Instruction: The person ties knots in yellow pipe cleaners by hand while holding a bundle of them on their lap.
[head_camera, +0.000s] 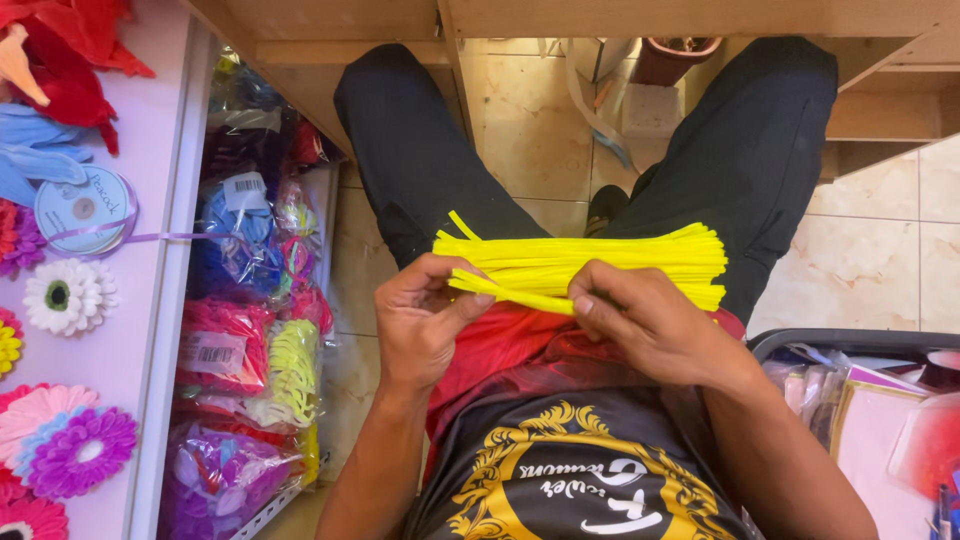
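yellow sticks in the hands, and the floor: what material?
Yellow sticks: look like fuzzy chenille stems, matte with a soft nap, thin and slightly bent at the ends; a wire core is likely but unseen. Floor: glossy beige tile, probably ceramic, with grout lines and a marbled sheen.

Pipe cleaners (590, 265) lie across the lap, shelf (160, 300) left, bin (850, 345) right.
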